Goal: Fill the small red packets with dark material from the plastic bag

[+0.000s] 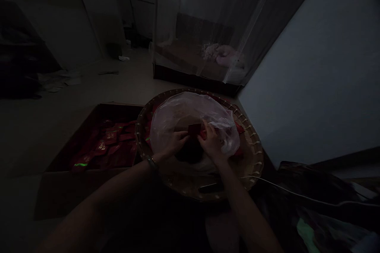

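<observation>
Low over a round woven bamboo tray (257,142), both hands meet at a small dark red packet (194,129). My left hand (178,141), a bracelet on its wrist, has its fingers closed at the packet's left edge. On the other side, my right hand (211,144) pinches at its right edge, where brighter red shows between thumb and fingers. A large clear plastic bag (170,112) lies spread in the tray, around and behind the hands. Its dark middle hides what is inside. More red pieces show beneath the bag's edges. Dim light blurs fine detail.
Left of the tray, an open cardboard box (71,178) holds several red packets (111,137) with gold lettering. A dark elongated object (209,187) lies at the tray's front. A white cable (291,190) runs right. Behind stands a netted bed (190,59); a wall (320,79) rises right.
</observation>
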{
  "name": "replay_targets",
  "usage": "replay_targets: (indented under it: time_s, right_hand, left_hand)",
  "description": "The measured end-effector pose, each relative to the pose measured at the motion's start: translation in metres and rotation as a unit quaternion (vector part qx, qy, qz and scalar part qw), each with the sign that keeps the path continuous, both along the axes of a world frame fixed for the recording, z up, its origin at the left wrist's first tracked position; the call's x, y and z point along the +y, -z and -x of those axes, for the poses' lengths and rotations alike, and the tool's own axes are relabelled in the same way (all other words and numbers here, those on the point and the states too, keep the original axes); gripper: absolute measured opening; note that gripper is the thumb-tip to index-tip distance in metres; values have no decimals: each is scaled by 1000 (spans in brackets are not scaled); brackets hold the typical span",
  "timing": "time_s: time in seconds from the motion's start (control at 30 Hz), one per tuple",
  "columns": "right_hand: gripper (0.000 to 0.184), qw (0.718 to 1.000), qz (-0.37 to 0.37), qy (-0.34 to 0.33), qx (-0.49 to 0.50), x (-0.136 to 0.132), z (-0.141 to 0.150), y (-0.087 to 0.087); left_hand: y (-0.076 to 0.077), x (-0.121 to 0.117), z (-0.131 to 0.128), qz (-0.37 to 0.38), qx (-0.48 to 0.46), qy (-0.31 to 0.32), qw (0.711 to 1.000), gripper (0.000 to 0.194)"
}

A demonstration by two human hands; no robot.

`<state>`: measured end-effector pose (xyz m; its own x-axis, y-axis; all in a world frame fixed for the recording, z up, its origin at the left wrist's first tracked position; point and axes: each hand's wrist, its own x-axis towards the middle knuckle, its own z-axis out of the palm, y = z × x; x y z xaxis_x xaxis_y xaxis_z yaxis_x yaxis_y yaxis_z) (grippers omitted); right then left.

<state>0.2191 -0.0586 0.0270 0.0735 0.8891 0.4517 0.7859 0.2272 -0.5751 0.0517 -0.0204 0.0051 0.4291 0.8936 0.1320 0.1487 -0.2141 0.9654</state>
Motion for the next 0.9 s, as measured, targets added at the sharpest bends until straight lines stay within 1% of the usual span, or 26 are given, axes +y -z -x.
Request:
replay_targets:
  time_s: [0.03,0.1,0.17,0.27,0.37,0.53,0.63,0.73,0.8,0.9]
  right_hand:
    - [61,998,-27,-19,-49,1,1,-3]
    - [54,989,-50,-59,-123,2,1,-8]
    - [46,983,-62,-74,-159,3,0,-7]
    - [40,982,-85,-50,-159,4,-1,-1]
    - [36,984,-96,-33,-147,3,-2,4]
    - [35,985,-110,-48,-128,1,-2,6]
    - [35,983,-115,-62,-130,0,-2,6]
    - [31,981,-129,-61,-135,-3,-3,6]
    - [25,981,-137,-33,-136,-5,-3,5]
    - [18,981,-136,7,-137,-5,-3,4]
  left_hand:
    - [0,0,1,-20,19,-1,1000,26]
    - [-1,-1,3,-47,54,-3,997,27]
    - [-3,-2,4,-52,63,-9,997,27]
    - [-5,-3,4,-43,40,-6,998,27]
    - [-3,-2,4,-32,29,-8,999,27]
    - [8,3,4,-16,24,-21,999,28]
    - [14,6,2,-38,25,-25,999,30]
    - [15,6,2,-64,50,-24,996,32]
    - [13,5,3,-82,67,-30,994,32]
    - [5,5,6,-128,110,-25,985,30]
